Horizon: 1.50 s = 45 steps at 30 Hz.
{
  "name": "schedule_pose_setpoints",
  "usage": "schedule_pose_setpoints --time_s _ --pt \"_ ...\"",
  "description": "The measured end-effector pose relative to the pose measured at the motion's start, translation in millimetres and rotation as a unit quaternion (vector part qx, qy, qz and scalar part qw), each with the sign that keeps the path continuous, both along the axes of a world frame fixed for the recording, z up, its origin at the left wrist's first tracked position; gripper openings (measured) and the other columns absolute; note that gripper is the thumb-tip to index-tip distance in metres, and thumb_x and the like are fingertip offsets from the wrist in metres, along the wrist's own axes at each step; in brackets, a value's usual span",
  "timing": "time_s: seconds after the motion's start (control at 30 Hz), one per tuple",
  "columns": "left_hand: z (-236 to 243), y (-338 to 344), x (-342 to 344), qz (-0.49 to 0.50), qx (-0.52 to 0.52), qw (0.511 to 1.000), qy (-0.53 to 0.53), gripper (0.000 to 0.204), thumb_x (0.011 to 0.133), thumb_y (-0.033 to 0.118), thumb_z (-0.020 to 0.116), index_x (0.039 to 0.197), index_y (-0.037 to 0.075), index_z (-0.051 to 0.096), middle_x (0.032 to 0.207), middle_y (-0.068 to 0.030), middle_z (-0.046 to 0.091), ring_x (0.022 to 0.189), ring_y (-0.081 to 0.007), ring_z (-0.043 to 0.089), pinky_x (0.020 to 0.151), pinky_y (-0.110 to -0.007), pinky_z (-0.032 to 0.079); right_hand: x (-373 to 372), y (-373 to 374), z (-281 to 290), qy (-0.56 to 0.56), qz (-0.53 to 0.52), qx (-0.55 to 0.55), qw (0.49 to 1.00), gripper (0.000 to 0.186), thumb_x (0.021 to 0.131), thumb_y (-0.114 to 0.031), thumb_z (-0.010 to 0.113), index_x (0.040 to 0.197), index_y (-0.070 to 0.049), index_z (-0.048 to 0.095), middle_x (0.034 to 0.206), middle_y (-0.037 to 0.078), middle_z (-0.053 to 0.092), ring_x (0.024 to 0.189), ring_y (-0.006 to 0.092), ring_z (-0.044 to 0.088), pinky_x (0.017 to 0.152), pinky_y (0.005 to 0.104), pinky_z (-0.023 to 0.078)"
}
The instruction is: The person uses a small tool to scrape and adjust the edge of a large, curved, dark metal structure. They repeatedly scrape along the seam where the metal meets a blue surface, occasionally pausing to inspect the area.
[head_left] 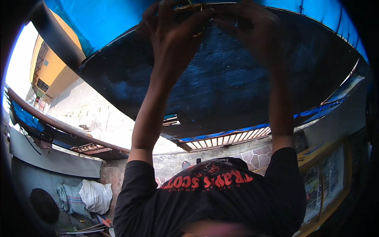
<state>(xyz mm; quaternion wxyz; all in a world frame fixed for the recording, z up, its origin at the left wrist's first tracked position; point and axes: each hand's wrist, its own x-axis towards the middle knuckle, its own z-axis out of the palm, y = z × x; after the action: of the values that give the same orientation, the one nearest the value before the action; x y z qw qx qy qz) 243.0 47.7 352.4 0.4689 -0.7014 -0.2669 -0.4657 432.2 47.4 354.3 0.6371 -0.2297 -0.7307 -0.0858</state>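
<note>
Both my arms reach up to the top edge of a dark panel (221, 75) with a blue sheet (110, 19) behind it. My left hand (171, 33) is at that edge, its fingers bent and its thumb pointing toward the right hand. A thin yellow strand (198, 34), like string or wire, shows by the left thumb and seems pinched there. Close on the right, my right hand (256, 29) is closed, its fingertips almost meeting the left thumb. Shade and motion blur hide what is between its fingers.
Below the panel runs a barred metal railing (229, 138). A rusty pipe (59, 124) crosses at the left. White sacks (96, 196) and a dark round object (44, 204) lie at lower left. A yellow-framed glass cabinet (325, 185) stands at right.
</note>
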Motion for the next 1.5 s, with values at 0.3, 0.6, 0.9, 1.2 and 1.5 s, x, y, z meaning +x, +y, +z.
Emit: schedule_pose_setpoints --time_s 0.3,0.6,0.9,1.2,1.5 --pt "-6.0 24.3 -20.8 -0.014 0.013 0.998 -0.061 0.033 0.070 0.015 0.093 0.101 0.019 0.084 0.122 -0.0039 0.066 0.120 -0.0233 0.056 0.102 -0.039 0.043 -14.8 16.0 -4.1 -0.015 -0.039 0.134 0.990 0.015 0.082 -0.008 0.084 0.096 -0.002 0.078 0.090 0.010 0.075 0.073 0.0212 0.073 0.062 0.0314 0.057" --pt "-22.0 33.7 5.2 -0.104 0.021 0.987 -0.123 0.032 0.067 0.011 0.091 0.097 0.017 0.083 0.113 -0.0041 0.067 0.117 -0.0262 0.054 0.098 -0.039 0.041 -7.9 22.1 10.6 -0.102 -0.135 0.154 0.974 0.008 0.091 -0.007 0.072 0.093 -0.001 0.068 0.089 0.012 0.066 0.075 0.0331 0.068 0.064 0.0422 0.054" --pt "-40.5 21.9 51.9 -0.061 0.058 0.963 -0.257 0.027 0.071 0.009 0.090 0.095 0.016 0.083 0.113 -0.0050 0.067 0.111 -0.0254 0.057 0.097 -0.039 0.044 -5.6 -1.9 66.2 -0.314 -0.118 0.012 0.942 0.014 0.092 -0.010 0.074 0.098 0.002 0.073 0.088 0.016 0.071 0.077 0.0307 0.071 0.070 0.0389 0.056" --pt "-2.0 -3.8 6.2 -0.016 -0.015 0.990 -0.140 0.020 0.081 0.014 0.082 0.102 0.016 0.082 0.118 -0.0075 0.062 0.118 -0.0298 0.047 0.099 -0.044 0.038 2.3 12.0 -1.5 0.018 0.061 -0.029 0.998 0.021 0.087 -0.014 0.082 0.102 0.000 0.078 0.092 0.010 0.077 0.074 0.0137 0.071 0.065 0.0280 0.056" --pt "4.7 -18.7 3.8 0.030 -0.119 0.986 -0.111 0.021 0.083 0.014 0.080 0.102 0.022 0.081 0.132 -0.0074 0.052 0.128 -0.0314 0.039 0.104 -0.048 0.030 -5.6 2.3 12.3 -0.046 -0.013 0.008 0.999 0.016 0.090 -0.004 0.074 0.105 0.001 0.074 0.089 0.013 0.072 0.066 0.0172 0.066 0.060 0.0296 0.052"
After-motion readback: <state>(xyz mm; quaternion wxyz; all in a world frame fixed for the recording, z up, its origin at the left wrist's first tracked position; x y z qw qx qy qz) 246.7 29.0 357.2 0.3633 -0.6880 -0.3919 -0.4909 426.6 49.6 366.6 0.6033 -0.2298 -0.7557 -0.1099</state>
